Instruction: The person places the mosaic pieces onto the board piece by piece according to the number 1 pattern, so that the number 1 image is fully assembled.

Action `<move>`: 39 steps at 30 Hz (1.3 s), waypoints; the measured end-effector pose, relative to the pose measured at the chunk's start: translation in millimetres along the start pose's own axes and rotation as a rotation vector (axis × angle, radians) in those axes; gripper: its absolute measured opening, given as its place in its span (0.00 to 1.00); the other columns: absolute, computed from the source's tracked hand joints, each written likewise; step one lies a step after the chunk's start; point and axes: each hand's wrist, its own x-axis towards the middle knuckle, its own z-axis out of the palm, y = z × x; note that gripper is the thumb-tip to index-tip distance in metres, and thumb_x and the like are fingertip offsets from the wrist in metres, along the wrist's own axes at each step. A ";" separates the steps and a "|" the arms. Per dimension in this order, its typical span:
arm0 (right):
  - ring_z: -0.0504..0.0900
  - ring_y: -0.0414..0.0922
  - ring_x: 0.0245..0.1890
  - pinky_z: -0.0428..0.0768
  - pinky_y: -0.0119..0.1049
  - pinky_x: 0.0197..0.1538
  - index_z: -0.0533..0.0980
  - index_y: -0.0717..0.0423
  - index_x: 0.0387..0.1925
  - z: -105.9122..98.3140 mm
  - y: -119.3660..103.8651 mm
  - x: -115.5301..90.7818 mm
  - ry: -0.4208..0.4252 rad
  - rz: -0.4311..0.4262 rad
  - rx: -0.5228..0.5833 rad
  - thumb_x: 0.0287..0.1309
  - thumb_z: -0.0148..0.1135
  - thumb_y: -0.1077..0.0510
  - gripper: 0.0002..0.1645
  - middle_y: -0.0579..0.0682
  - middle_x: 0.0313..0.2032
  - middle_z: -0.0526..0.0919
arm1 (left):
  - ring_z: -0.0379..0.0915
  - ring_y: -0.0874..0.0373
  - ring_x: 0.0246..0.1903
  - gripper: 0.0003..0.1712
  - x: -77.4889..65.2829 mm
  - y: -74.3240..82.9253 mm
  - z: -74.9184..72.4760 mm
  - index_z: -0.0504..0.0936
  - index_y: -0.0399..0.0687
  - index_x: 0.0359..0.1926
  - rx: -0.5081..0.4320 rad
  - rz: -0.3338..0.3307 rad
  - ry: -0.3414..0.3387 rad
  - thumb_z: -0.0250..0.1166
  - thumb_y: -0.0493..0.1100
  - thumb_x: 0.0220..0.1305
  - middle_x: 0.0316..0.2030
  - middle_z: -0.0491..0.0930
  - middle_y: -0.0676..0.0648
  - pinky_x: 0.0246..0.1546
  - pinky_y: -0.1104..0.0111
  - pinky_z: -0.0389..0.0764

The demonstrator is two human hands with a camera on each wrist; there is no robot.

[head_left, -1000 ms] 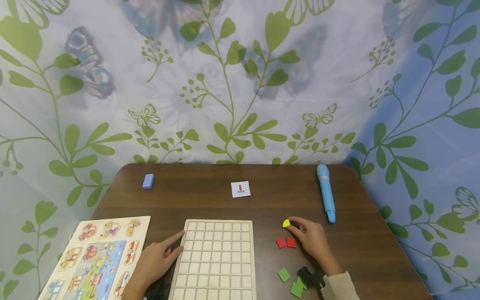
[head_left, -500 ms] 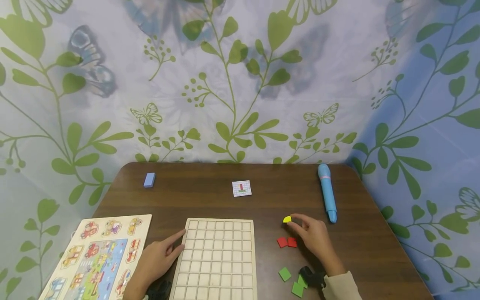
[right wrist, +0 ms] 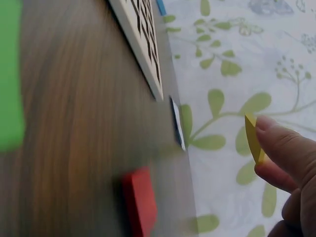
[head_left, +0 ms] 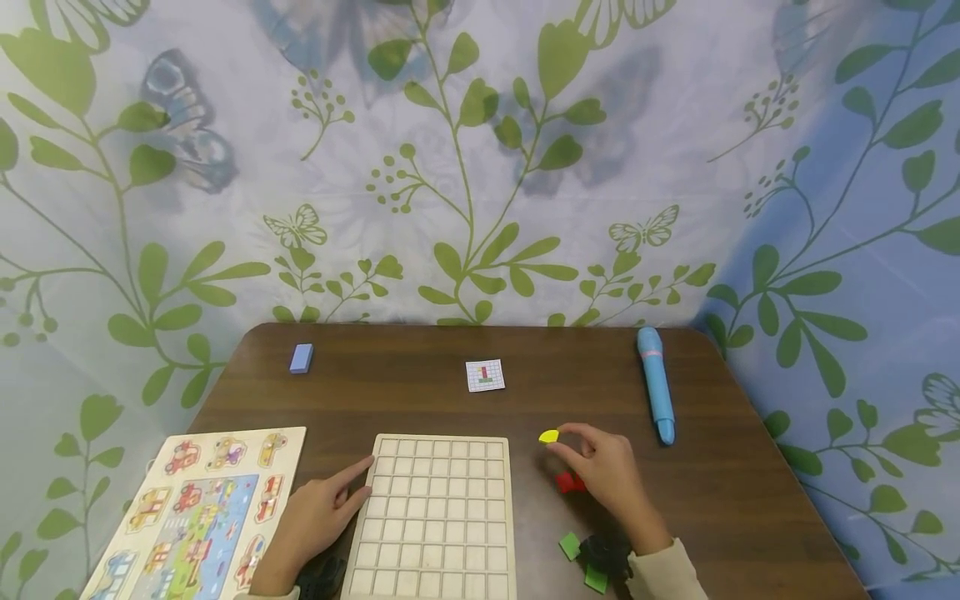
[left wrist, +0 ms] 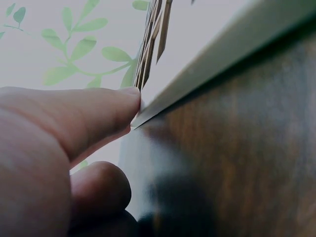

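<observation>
Between thumb and finger, my right hand pinches a small yellow quarter-round piece, raised above the table right of the wooden grid board. The right wrist view shows the yellow piece at the fingertips. Below that hand lie red square tiles, partly covered by it. Green square tiles sit nearer the front, some behind the wrist strap. My left hand touches the board's left edge with its fingertips; in the left wrist view a straight finger meets the board's rim.
A picture puzzle board lies at the left. Toward the back are a blue block, a small card printed with a coloured grid pattern, and a blue toy microphone. A patterned cloth hangs behind the table.
My right hand has lifted the yellow piece off the table and moved left with it, toward the grid board. The left hand stays at the board's edge.
</observation>
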 end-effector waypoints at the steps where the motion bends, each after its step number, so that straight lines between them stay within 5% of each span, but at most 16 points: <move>1: 0.55 0.34 0.14 0.56 0.31 0.18 0.87 0.46 0.40 3.2 -2.3 0.7 0.009 -0.014 0.010 0.49 0.82 0.48 0.17 0.36 0.14 0.59 | 0.42 0.70 0.12 0.26 -0.3 0.0 0.0 0.79 0.63 0.68 0.001 -0.001 0.000 0.67 0.55 0.71 0.11 0.56 0.64 0.15 0.73 0.55; 15: 0.49 0.28 0.14 0.52 0.27 0.19 0.86 0.45 0.38 48.5 -29.3 -0.9 0.039 -0.171 0.090 0.48 0.83 0.48 0.17 0.31 0.14 0.55 | 0.42 0.71 0.12 0.26 -4.0 -1.9 1.5 0.80 0.63 0.68 -0.008 -0.007 0.012 0.67 0.56 0.70 0.11 0.56 0.64 0.14 0.73 0.56; 21: 0.49 0.27 0.15 0.51 0.26 0.19 0.86 0.46 0.37 55.9 -37.0 1.1 0.091 -0.215 0.098 0.46 0.84 0.47 0.18 0.30 0.15 0.54 | 0.42 0.71 0.12 0.26 -3.5 -0.9 -0.4 0.80 0.62 0.67 -0.016 0.007 0.028 0.68 0.55 0.70 0.12 0.55 0.64 0.14 0.73 0.55; 39: 0.49 0.26 0.16 0.50 0.23 0.19 0.86 0.46 0.38 70.3 -59.7 3.7 0.062 -0.252 0.162 0.44 0.85 0.49 0.18 0.29 0.15 0.55 | 0.41 0.70 0.12 0.26 -1.1 3.4 -0.4 0.79 0.64 0.68 -0.009 -0.013 0.005 0.67 0.57 0.70 0.11 0.55 0.64 0.15 0.73 0.54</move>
